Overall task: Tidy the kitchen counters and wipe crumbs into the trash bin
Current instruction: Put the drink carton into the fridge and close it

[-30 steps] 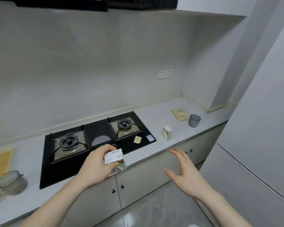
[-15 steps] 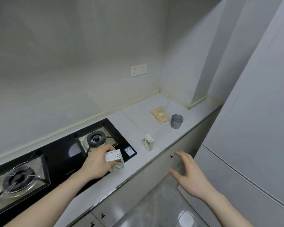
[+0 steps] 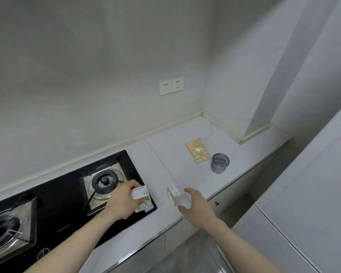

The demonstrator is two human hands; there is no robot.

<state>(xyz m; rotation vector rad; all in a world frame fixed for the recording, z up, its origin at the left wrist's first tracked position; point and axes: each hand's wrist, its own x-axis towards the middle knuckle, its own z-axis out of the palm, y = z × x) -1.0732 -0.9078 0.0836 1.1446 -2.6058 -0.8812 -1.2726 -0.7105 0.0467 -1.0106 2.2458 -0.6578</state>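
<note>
- Tidying looks barely begun: a clear packet of pale flakes (image 3: 197, 153) and a grey ribbed glass tumbler (image 3: 220, 163) sit on the white stone counter (image 3: 185, 146), well apart from both hands; no bin or cloth in view
- The left hand (image 3: 120, 201) grips a small white-and-green carton (image 3: 139, 194), fingers curled round it, over the black glass hob (image 3: 67, 194)
- The right hand (image 3: 197, 205) spreads loosely around a second small white-and-green carton (image 3: 173, 195) standing on the counter; fingertips beside it, a closed grip not evident

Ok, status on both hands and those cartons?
Left hand grips small white-green carton over black hob. Right hand reaching second carton, contact unclear. Nothing blocking.
</note>
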